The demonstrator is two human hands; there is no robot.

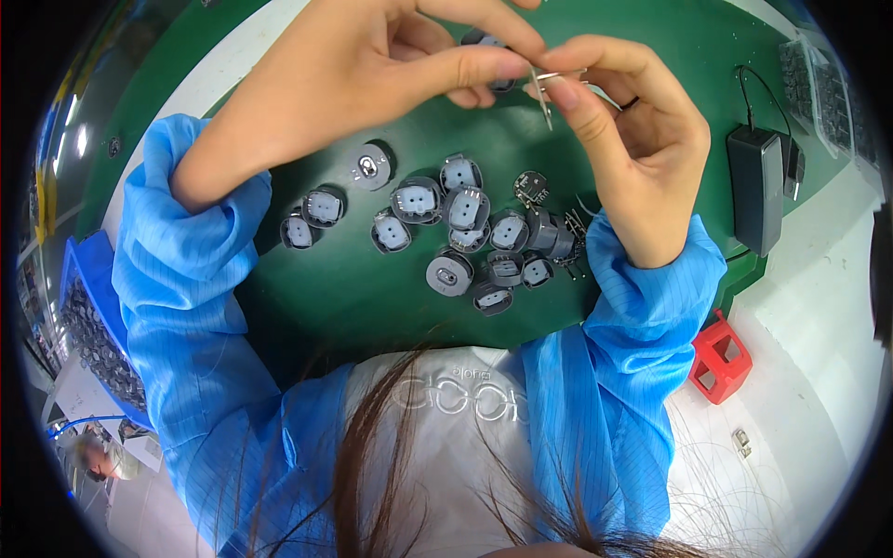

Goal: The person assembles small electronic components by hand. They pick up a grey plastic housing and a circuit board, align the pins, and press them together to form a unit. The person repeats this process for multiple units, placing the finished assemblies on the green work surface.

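Centrally, a thin metal pin point(544, 102) is pinched between the fingertips of the left hand point(372, 65) and right hand point(633, 130), above a smooth green mat point(353, 288). Round grey plastic caps point(456, 228), white-centred, are scattered beneath.

A black rectangular box point(755, 186) with a cord is seen lying on the green mat point(353, 288) at the right. A red plastic stool point(719, 356) is set on the white floor below it, and a blue bin point(86, 316) of dark parts is placed at the far left.
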